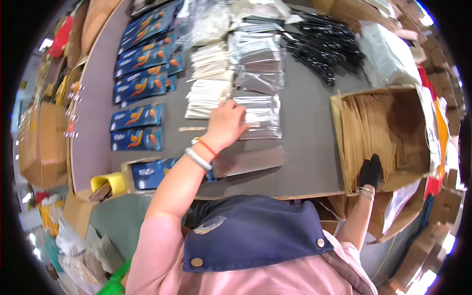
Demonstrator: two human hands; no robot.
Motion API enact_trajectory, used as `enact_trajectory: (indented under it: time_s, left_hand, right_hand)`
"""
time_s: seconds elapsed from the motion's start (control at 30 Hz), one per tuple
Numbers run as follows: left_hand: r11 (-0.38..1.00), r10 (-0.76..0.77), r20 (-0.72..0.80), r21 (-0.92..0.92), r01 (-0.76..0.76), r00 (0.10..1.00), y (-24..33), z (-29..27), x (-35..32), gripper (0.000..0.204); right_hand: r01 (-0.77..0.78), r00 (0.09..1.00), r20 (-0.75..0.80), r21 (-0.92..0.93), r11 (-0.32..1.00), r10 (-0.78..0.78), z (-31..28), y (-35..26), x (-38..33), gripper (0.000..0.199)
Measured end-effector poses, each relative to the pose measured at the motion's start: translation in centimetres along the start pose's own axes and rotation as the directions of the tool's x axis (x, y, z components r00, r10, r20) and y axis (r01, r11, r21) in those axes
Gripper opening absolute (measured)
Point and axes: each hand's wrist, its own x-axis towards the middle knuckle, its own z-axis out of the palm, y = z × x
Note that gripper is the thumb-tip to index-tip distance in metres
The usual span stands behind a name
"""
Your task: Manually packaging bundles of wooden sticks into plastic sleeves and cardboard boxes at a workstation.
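Note:
My bare left hand (pixel 226 124) reaches over the table, its bent fingers at the edge of a pile of clear plastic sleeves (pixel 263 115). The thumb stands apart from the fingers; nothing shows firmly held. Beside it lie white paper-wrapped packets (pixel 209 93) in overlapping rows. A short pale strip (pixel 191 129) rests near my wrist. My right hand (pixel 371 172), in a black glove, is inside an open cardboard box (pixel 337 128), fingers stretched along many thin brown pieces (pixel 368 128); their exact kind I cannot make out. A blurred flat brownish strip (pixel 250 162) lies nearer me.
Blue printed packets (pixel 140 86) form a column at the left. A small box (pixel 130 177) holds more, next to a yellow container (pixel 110 183). Black plastic-wrapped items (pixel 327 44) and a clear bag (pixel 388 54) lie at the far right. Cardboard boxes (pixel 46 142) stand around the table.

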Motion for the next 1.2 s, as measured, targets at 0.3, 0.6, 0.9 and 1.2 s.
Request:
enact_trajectory:
  time_s: [0.3, 0.6, 0.9, 1.2]
  left_hand:
    - [0.92, -0.159, 0.124, -0.341, 0.193, 0.979, 1.6, -2.7, -1.4, 0.026]
    - [0.99, 0.005, 0.185, -0.139, 0.021, 0.983, 3.6, -4.1, -7.6, 0.03]
    - [0.983, -0.146, 0.071, -0.099, 0.152, 0.987, 3.4, -5.7, -10.9, 0.05]
    - [0.994, -0.073, 0.145, -0.065, 0.083, 0.987, 2.9, -5.4, -12.3, 0.075]
  right_hand:
    - [0.001, 0.971, -0.132, 0.836, 0.549, 0.199, -6.5, -12.1, -2.3, 0.016]
    - [0.038, 0.98, 0.044, 0.914, 0.404, -0.193, 0.6, -21.5, -8.7, 0.011]
    - [0.397, 0.755, 0.09, 0.725, 0.562, -0.65, -2.2, -21.4, -6.4, 0.016]
    - [0.628, 0.446, 0.129, 0.659, 0.413, -0.886, 0.2, -25.1, -7.5, 0.017]
